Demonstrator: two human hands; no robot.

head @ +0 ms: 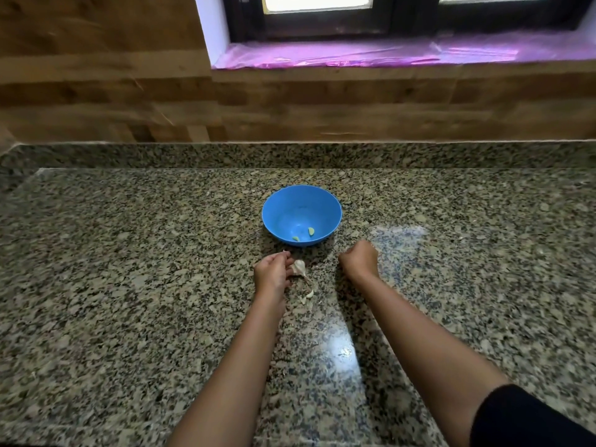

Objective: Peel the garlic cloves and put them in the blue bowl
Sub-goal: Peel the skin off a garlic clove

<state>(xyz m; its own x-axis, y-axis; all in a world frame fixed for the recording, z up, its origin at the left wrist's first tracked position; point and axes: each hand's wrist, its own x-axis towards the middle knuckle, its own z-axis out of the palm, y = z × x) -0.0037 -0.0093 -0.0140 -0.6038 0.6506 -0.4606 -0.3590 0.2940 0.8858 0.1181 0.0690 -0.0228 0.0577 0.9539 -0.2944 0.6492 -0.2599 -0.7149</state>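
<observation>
The blue bowl [301, 208] stands on the speckled granite counter with two peeled cloves [311, 231] lying in its bottom. Just in front of the bowl my left hand [272, 272] holds the remaining piece of the garlic bulb [299, 267], its papery skin and stem sticking out to the right of my fingers. A scrap of peel [308, 295] lies on the counter below it. To the right of the bulb my right hand [359, 258] is curled, knuckles toward the bowl; whether it holds a clove is hidden.
The granite counter [129, 285] runs wide to both sides and ends in a raised granite lip at a wood-panelled wall [290, 104]. A window sill covered in pink film [354, 54] lies behind.
</observation>
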